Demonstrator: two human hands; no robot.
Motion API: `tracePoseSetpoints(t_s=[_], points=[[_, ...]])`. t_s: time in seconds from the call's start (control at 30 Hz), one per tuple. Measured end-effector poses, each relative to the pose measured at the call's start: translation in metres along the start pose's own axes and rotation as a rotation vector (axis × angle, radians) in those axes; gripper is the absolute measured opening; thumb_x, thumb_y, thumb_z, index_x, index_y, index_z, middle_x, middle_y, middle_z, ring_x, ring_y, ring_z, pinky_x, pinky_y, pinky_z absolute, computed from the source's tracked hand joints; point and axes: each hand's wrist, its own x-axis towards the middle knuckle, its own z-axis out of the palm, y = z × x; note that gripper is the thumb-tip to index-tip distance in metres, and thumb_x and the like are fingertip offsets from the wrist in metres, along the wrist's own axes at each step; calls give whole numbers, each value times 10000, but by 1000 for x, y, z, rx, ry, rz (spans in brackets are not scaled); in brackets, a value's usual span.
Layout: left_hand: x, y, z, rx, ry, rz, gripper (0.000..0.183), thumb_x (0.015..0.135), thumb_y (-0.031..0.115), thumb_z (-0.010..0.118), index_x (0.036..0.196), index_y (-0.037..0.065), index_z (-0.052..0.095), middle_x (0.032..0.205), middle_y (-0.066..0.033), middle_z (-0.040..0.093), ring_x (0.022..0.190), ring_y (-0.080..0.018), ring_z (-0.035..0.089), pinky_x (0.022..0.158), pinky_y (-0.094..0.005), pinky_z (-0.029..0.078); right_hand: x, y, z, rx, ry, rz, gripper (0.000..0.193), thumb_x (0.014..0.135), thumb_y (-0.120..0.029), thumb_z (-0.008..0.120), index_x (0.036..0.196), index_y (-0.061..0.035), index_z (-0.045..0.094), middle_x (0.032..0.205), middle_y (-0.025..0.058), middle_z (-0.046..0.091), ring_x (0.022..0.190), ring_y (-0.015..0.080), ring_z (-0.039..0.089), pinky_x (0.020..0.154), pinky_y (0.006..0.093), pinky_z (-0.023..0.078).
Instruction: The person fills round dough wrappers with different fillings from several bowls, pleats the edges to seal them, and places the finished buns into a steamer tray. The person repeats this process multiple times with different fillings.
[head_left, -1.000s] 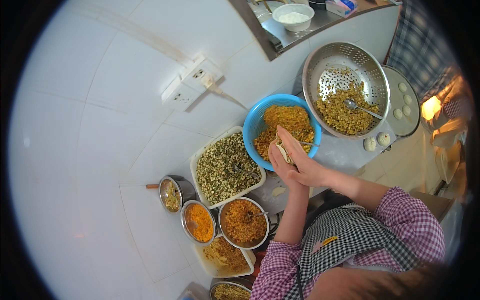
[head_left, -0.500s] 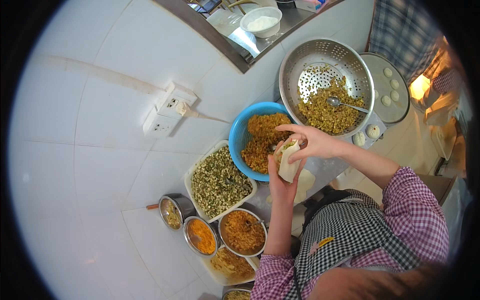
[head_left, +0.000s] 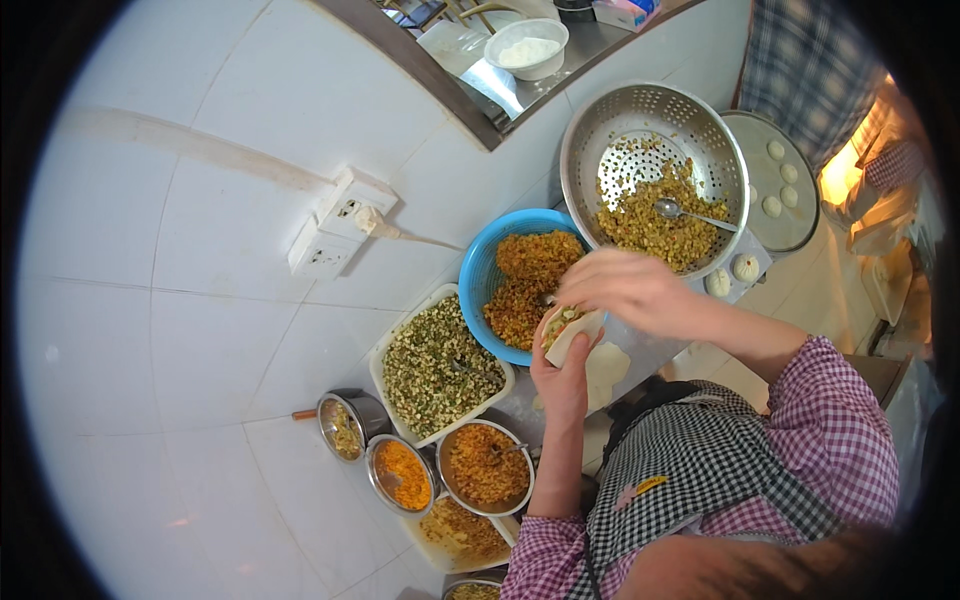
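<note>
My left hand (head_left: pixel 562 385) cups a round dough wrapper (head_left: pixel 578 338) with chopped filling showing along its folded opening; the thumb lies on the pale outer side. Just above the wrapper is my right hand (head_left: pixel 640 292), its fingers smeared by motion, so their grip cannot be read. Behind both hands sits a blue plastic basket (head_left: pixel 472 275) of orange-brown filling, with a spoon partly hidden by the wrapper. Flat dough wrappers (head_left: pixel 606 372) lie on the counter beneath my left wrist.
A large steel colander (head_left: pixel 625 150) holds yellowish filling and a spoon (head_left: pixel 697 213). Beyond it, a round tray (head_left: pixel 795 215) carries several buns. A white tub (head_left: pixel 378 375) of green-white filling and several steel bowls (head_left: pixel 372 480) line the left. Sockets (head_left: pixel 345 215) are on the tiled wall.
My right hand has come off its pinch at the wrapper's edge and moved slightly right, its fingers now blurred. My left hand still holds the wrapper, tilted a little differently.
</note>
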Motion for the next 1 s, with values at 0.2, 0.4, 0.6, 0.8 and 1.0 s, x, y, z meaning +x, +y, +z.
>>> tracePoseSetpoints(t_s=[0.2, 0.4, 0.6, 0.8, 1.0], points=[[-3, 16, 2, -63, -92, 9, 576, 915, 72, 724, 1423, -32, 475, 1418, -152, 546, 1244, -275, 600, 1006, -436, 566, -20, 1, -12, 549, -11, 516, 148, 883, -74, 758, 1009, -1, 731, 971, 50, 748, 949, 134, 697, 873, 314, 547], [-5, 18, 4, -73, -118, 45, 541, 905, 33, 713, 1400, -31, 504, 1416, -160, 552, 1254, -273, 596, 1018, -437, 552, -21, -1, -10, 640, -42, 467, 129, 887, -72, 744, 1004, -20, 727, 1031, 72, 739, 946, 159, 700, 858, 316, 539], [-6, 17, -1, 117, -160, 132, 573, 893, 78, 759, 1394, -26, 503, 1425, -186, 533, 1247, -285, 602, 979, -412, 573, -17, -6, -14, 372, -63, 291, 113, 897, -77, 730, 988, -12, 714, 945, 61, 715, 907, 177, 689, 825, 317, 535], [-6, 29, -11, 374, -324, 263, 501, 837, -41, 731, 1316, -18, 589, 1405, -160, 567, 1279, -258, 566, 1054, -403, 485, -11, -7, -19, 357, -190, 214, 104, 894, -90, 736, 960, -13, 717, 866, 59, 695, 880, 200, 670, 786, 330, 528], [-15, 29, -8, 105, -172, 3, 536, 862, -31, 722, 1374, -11, 566, 1364, -122, 606, 1218, -209, 603, 1030, -358, 499, -12, -8, -12, 285, -126, 68, 106, 872, -92, 749, 943, -20, 720, 877, 75, 689, 860, 232, 649, 755, 356, 522]])
